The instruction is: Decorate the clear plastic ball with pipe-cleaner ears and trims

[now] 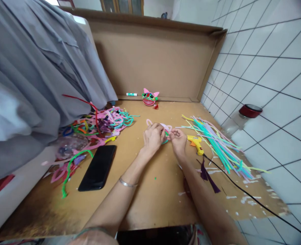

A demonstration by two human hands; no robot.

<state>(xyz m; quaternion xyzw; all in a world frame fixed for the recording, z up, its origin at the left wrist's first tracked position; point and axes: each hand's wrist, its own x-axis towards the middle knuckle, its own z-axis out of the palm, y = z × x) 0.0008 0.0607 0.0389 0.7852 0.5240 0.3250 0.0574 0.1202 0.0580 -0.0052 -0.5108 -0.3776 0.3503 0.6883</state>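
Note:
Both my hands meet over the middle of the cardboard work surface (145, 190). My left hand (153, 136) and my right hand (178, 139) are closed on a small pink pipe-cleaner piece (165, 128) with loops and a bit of green between the fingers. Its exact shape is partly hidden by my fingers. A finished pink cat-like pipe-cleaner head (149, 97) stands at the back, by the cardboard wall.
A yellow glue gun (196, 143) with a black cord (242, 192) lies right of my right hand. Straight pastel pipe cleaners (216, 143) are spread at right, a tangled pile (102, 122) at left. A black phone (98, 167), a marker (131, 94), grey cloth (38, 75) and a red-lidded jar (247, 113) are nearby.

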